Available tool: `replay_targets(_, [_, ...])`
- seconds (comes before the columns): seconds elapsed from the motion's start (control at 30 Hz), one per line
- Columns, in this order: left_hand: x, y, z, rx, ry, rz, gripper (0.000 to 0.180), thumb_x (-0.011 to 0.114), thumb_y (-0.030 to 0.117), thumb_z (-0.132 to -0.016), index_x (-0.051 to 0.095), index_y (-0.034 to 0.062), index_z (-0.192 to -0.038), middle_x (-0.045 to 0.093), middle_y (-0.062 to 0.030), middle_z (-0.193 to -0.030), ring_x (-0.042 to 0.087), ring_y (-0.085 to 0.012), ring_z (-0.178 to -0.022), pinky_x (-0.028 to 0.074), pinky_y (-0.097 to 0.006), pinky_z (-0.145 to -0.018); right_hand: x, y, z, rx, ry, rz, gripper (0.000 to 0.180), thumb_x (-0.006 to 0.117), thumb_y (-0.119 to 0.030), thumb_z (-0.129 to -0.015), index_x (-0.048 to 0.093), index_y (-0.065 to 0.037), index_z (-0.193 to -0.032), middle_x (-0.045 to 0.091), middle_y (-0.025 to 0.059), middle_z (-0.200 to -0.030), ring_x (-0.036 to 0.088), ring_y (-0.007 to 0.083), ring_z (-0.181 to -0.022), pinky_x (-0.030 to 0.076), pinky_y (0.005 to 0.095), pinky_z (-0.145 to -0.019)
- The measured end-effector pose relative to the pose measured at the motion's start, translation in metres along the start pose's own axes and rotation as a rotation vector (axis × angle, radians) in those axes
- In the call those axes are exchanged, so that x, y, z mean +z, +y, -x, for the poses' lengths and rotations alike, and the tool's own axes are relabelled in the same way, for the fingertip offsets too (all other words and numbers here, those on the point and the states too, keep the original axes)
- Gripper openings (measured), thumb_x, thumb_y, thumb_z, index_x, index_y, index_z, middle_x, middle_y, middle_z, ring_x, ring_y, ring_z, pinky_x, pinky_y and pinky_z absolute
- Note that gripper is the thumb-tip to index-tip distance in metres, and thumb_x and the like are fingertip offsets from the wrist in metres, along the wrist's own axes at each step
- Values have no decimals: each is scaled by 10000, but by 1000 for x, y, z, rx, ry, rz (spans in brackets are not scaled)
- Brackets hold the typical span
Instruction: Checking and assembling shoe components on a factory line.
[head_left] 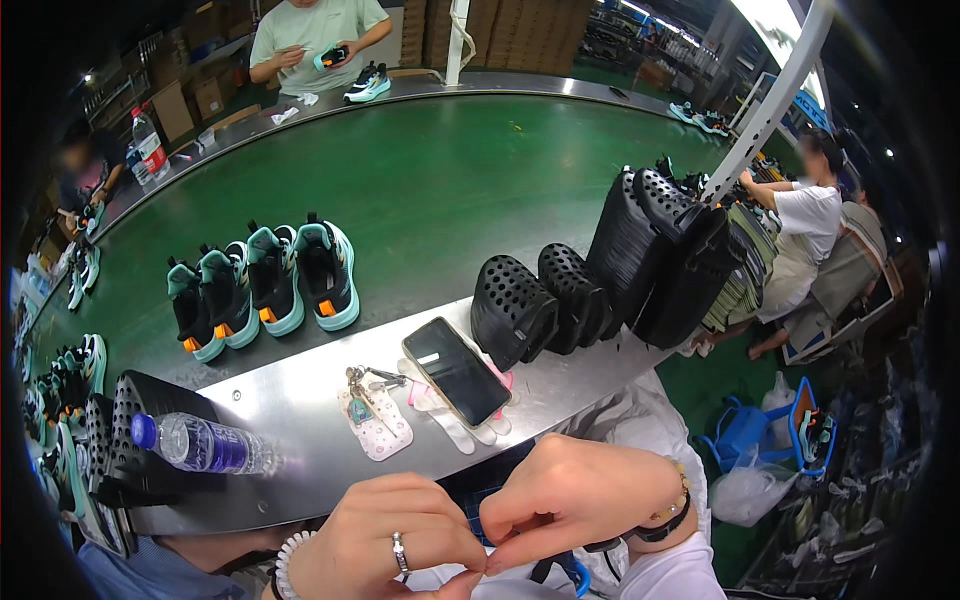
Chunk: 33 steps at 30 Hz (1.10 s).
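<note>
Close to my body, over my lap, my left hand and my right hand meet with thumbs and fingers pinched together. Anything between the fingertips is hidden or too small to name. A ring and a white coil band show on the left hand and wrist, a beaded bracelet on the right. Just beyond them, on the metal ledge, a smartphone lies on a pale glove. Beside it, a bunch of keys rests on a small patterned pouch.
Several black-and-teal sneakers stand on the green belt. Stacked black perforated shoe-shaped pieces line the ledge's right; more stand left near a lying water bottle. Across the belt, a person holds a shoe. A post rises right.
</note>
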<state>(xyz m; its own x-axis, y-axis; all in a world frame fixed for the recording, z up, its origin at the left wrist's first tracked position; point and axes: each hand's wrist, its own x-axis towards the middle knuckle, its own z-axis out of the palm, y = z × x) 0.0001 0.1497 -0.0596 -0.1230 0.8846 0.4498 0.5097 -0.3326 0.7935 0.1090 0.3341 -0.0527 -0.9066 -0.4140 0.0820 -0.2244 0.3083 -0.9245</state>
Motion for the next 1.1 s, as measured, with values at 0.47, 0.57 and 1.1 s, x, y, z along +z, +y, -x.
replay_targets(0.47, [26, 9, 12, -20, 532, 309, 135, 717, 34, -603, 604, 91, -651, 613, -14, -644, 638, -191, -698, 513, -314, -618, 39, 44, -7, -190, -352, -1018, 466, 411, -262, -989, 536, -28, -607, 520, 16, -523, 433, 86, -443, 334, 232, -445])
replay_targets(0.57, [17, 14, 1, 86, 427, 209, 194, 709, -30, -597, 647, 13, -777, 631, -99, -726, 616, -281, -733, 492, -339, -664, 59, 46, -5, -271, -339, -1223, 522, 420, -267, -978, 487, -58, -505, 481, 15, -456, 383, 82, -383, 281, 235, -379])
replay_targets(1.1, [8, 17, -10, 198, 177, -115, 206, 749, 21, -575, 662, 43, -760, 625, -57, -731, 612, -257, -742, 497, -333, -651, 99, 37, -4, -430, -270, -1848, 447, 464, -143, -909, 380, -53, -480, 334, 32, -394, 300, 158, -303, 241, 303, -337])
